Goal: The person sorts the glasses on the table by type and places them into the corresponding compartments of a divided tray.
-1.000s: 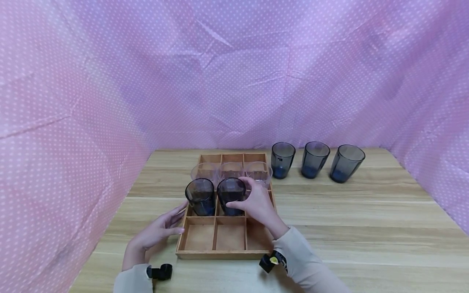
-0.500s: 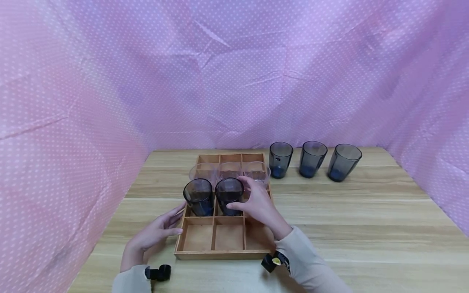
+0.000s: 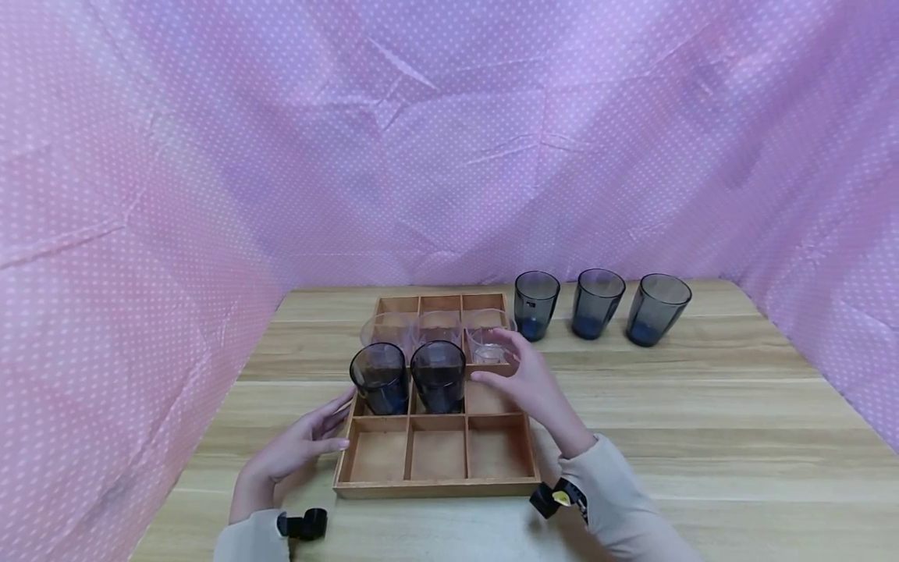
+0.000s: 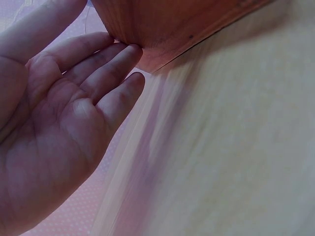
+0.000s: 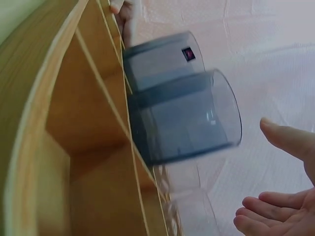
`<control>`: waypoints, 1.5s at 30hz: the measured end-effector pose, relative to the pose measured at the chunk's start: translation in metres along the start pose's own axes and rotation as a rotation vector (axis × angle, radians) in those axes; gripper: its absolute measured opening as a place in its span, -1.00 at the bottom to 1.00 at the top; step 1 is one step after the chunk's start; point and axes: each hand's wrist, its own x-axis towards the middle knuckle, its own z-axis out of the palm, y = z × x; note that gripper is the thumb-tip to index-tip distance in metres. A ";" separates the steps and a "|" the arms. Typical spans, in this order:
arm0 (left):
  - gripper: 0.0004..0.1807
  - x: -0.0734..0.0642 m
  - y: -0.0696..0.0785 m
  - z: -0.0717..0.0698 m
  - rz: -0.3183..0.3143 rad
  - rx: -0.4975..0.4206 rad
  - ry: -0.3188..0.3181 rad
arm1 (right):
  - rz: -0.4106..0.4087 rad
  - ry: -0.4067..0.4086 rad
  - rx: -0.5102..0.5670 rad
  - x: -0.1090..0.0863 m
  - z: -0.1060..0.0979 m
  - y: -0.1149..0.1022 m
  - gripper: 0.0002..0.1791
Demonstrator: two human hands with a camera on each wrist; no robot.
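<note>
A wooden divided tray (image 3: 435,489) lies on the table. Two dark grey glasses (image 3: 438,378) stand upright, side by side, in its left and middle compartments. Behind them is a row of clear glasses (image 3: 489,347). My right hand (image 3: 528,382) hovers over the tray's right side, thumb and fingers spread with nothing between them; in the right wrist view the thumb (image 5: 288,140) is apart from the nearer dark glass (image 5: 192,118). My left hand (image 3: 298,445) rests against the tray's left side. In the left wrist view its fingertips (image 4: 130,51) touch the tray's wooden corner (image 4: 152,54).
Three more dark grey glasses (image 3: 597,304) stand in a row on the table, right of the tray's far end. A pink dotted cloth (image 3: 449,156) hangs behind and at both sides of the wooden table (image 3: 674,437).
My right hand has let go of the middle dark glass and moved right, away from it. The glass stays in its compartment. My left hand stays at the tray's side.
</note>
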 end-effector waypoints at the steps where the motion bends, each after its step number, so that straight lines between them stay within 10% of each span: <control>1: -0.11 0.000 0.000 0.000 -0.001 0.000 0.000 | 0.009 0.006 0.003 0.000 -0.003 0.002 -0.22; 21: -0.10 -0.001 0.001 0.001 0.003 -0.006 -0.002 | 0.096 0.195 0.015 0.019 -0.043 0.042 -0.23; 45: -0.11 0.000 0.002 -0.002 -0.012 0.004 0.012 | 0.024 0.289 -0.281 0.087 -0.060 0.054 0.04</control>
